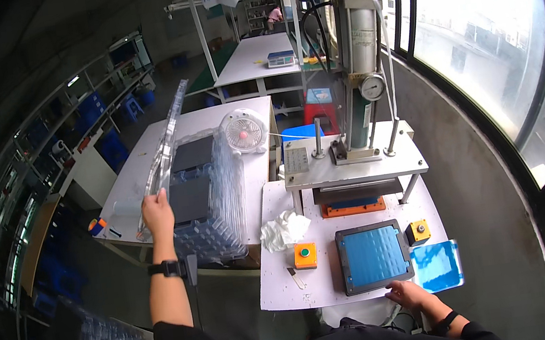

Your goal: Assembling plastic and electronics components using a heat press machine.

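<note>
The clear plastic blister tray (165, 139) stands tilted on edge above the stack of clear trays (221, 197) on the white table (129, 182); my left hand (158, 214) grips its lower end, fingers curled round it. My right hand (409, 293) pinches the near edge of the dark-framed blue fixture tray (373, 256), lying before the pneumatic press (357, 83).

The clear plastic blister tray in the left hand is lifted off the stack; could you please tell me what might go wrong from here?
1. The left hand pinches the clear plastic blister tray only at its lower end, so the tilted sheet may flex or slip.
2. It could catch the tall stack of clear trays below and shift it.
3. The right hand grips the dark frame with a blue sheet at the white table's edge; it may slide off.
</note>
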